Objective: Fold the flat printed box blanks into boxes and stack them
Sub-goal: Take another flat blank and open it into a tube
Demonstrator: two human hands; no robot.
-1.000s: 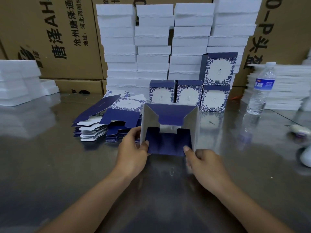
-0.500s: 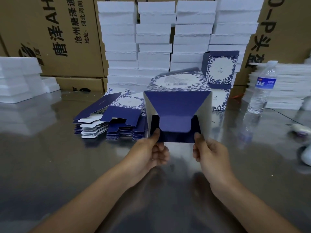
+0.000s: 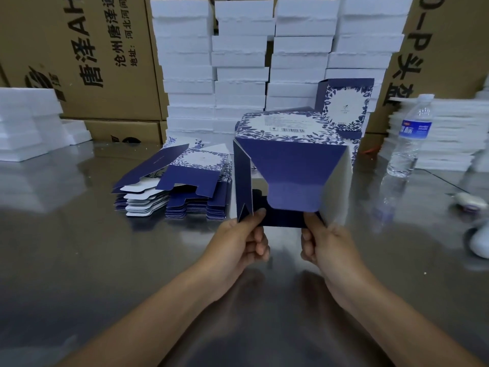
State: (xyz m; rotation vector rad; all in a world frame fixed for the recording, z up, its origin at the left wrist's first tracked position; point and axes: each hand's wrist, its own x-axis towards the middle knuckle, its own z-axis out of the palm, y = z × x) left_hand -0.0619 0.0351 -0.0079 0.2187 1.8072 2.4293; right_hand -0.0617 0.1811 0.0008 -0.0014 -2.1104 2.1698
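Half-folded box (image 3: 291,165) pinched at its lower flaps between left hand (image 3: 239,245) and right hand (image 3: 326,247), fingers curled.

Both hands are holding a half-folded box (image 3: 291,165) above the worktop (image 3: 79,260): the left hand (image 3: 238,242) is pinching its near-left flap, the right hand (image 3: 328,245) is gripping its near-right wall.

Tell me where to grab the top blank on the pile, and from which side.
Probably its dark blue front flap, pinched from the near side. That flap of the top blank seems to lift off the pile, leaving a gap for fingers; the rest lies flat.
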